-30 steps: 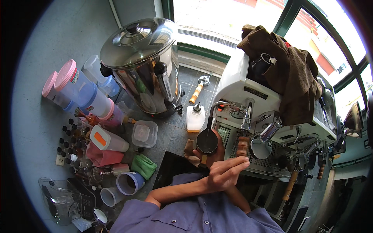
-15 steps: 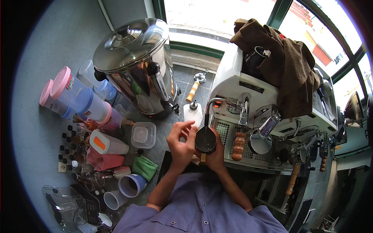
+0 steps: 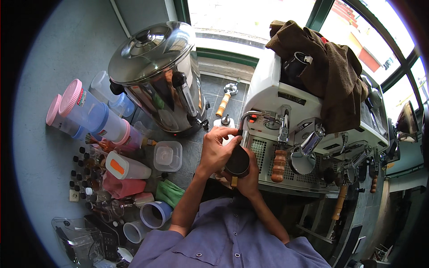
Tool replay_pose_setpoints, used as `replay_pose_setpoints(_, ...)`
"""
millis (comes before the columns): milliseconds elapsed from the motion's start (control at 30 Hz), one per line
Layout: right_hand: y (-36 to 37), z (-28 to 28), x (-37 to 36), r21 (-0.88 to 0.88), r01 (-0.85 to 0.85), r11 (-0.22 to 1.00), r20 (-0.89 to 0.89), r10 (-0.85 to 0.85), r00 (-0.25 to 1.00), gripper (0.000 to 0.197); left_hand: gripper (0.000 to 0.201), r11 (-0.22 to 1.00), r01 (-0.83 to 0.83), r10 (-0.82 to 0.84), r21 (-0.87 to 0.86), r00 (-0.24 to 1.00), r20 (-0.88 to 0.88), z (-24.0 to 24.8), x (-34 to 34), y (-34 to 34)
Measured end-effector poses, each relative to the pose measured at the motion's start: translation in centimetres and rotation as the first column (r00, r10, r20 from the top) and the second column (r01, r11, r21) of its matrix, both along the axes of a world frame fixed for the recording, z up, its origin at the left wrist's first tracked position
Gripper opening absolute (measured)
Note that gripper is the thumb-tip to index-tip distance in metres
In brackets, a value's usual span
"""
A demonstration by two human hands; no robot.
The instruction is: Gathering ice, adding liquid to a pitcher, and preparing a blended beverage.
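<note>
1. Currently, the left hand closes its thumb and fingers on the curved steel steam wand with a black sleeve, at the sleeved section.
2. The right hand grasps the dark, round-mouthed pitcher with a gold-coloured tab, wrapping its right side.
3. The pitcher is located directly below the sleeved section, between the two hands. The wand's tip cannot be made out.
4. A white bottle with a dark nozzle stands just beyond the left hand, which partly covers it.
5. A steel portafilter with a light wooden handle lies farther back on the grey tiled tabletop.
6. To the right, the white espresso machine carries the wand; a brown cloth is draped over its top.
7. A reddish-brown turned wooden handle projects over the perforated metal drip tray, near the right hand but apart from it.
8. To the left stand a large polished steel urn and, nearer, a clear square plastic container.
</note>
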State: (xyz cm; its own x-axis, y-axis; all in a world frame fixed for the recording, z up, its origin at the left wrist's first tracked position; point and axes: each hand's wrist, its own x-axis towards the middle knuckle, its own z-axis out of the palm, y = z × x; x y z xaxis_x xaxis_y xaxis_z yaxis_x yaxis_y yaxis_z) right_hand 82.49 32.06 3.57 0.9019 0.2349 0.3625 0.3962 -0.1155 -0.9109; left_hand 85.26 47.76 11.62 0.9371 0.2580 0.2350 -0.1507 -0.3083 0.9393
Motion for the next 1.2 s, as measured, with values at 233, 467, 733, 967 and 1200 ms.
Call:
replay_pose_setpoints(233,1.8,-1.5,-1.7,0.067,-0.047,0.997,-0.121,0.055,0.991,0.096,0.025,0.994,0.078,-0.081,0.080,0.996,0.045,0.8,0.2,2.2)
replay_pose_setpoints(467,2.5,-1.2,-3.2,0.025,-0.005,1.000,-0.066,0.007,0.998,0.095,0.025,0.988,0.133,-0.135,0.078,0.991,0.017,1.2,0.6,3.0)
replay_pose_setpoints(733,2.6,-0.7,-5.0,-0.035,0.054,0.998,-0.052,-0.056,0.997,0.092,0.024,0.977,0.194,-0.194,0.086,0.981,-0.014,1.9,0.8,3.6)
replay_pose_setpoints(967,2.2,0.4,-7.2,-0.013,0.063,0.998,-0.142,-0.065,0.988,0.091,0.025,0.967,0.252,-0.250,0.027,0.967,-0.056,2.2,0.6,3.9)
replay_pose_setpoints(1200,1.3,0.8,-9.7,-0.077,0.005,0.997,-0.168,-0.018,0.986,0.093,0.022,0.963,0.268,-0.268,-0.010,0.961,-0.073,1.3,0.9,3.6)
